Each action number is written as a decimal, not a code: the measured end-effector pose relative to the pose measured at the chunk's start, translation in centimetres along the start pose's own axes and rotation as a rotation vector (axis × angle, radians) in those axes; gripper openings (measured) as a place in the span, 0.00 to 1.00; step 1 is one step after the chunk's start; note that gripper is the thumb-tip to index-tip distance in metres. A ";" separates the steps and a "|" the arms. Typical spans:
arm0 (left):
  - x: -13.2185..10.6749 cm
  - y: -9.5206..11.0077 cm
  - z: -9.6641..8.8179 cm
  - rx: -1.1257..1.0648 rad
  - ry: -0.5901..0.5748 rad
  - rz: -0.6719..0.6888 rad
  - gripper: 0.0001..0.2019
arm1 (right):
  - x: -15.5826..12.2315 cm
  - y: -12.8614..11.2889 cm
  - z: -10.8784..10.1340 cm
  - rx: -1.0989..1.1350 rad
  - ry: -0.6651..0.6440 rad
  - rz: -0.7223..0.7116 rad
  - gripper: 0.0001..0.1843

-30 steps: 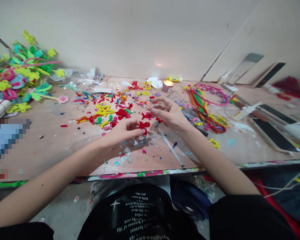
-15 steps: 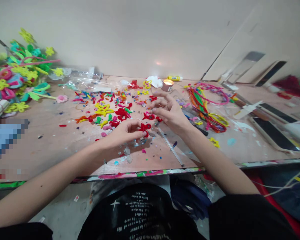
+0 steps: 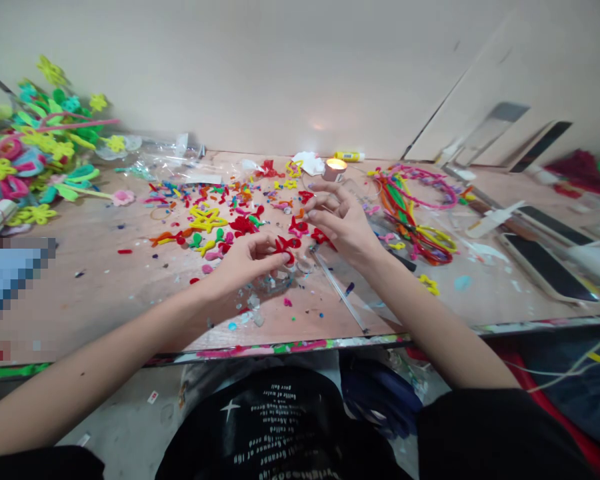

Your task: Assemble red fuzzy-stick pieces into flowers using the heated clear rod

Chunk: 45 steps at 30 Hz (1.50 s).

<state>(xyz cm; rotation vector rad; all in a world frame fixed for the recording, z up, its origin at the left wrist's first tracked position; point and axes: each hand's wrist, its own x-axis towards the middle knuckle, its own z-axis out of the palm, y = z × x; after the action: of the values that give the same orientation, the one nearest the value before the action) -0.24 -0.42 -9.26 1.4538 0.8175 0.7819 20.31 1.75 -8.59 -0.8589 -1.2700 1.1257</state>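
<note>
My left hand (image 3: 243, 261) pinches a small red pipe-cleaner piece (image 3: 286, 247) between thumb and fingers, just above the wooden table (image 3: 105, 287). My right hand (image 3: 343, 223) hovers beside it, fingers curled and pinching another small red piece (image 3: 299, 227). Both hands sit in front of a scatter of bright pipe-cleaner bits (image 3: 215, 207), with red shapes (image 3: 243, 227) and a yellow star shape (image 3: 207, 219) among them.
A lit tea candle (image 3: 335, 170) burns at the back, with a yellow glue stick (image 3: 349, 157) behind it. Coiled pipe cleaners (image 3: 415, 207) lie right, a flower bunch (image 3: 35, 153) left. Phones (image 3: 547, 270) and a clear rod (image 3: 340, 290) lie on the table.
My right hand has picked a small red piece off the table and lifted it slightly. My left hand has stayed pinched on its red piece, turning it a little.
</note>
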 end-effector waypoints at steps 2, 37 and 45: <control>-0.1 0.2 0.2 0.002 0.025 0.012 0.06 | 0.0 -0.1 0.0 -0.004 0.012 -0.004 0.27; -0.9 -0.6 1.4 0.037 0.183 0.083 0.09 | 1.2 -0.1 0.3 0.141 -0.035 0.024 0.29; -0.8 -0.6 1.5 -0.011 0.221 0.124 0.06 | 1.4 0.6 0.2 0.201 -0.031 -0.022 0.27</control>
<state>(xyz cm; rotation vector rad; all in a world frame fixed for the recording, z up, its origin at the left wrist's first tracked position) 0.58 -1.91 -9.93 1.4348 0.8939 1.0533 19.96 3.24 -8.75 -0.6785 -1.1660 1.2301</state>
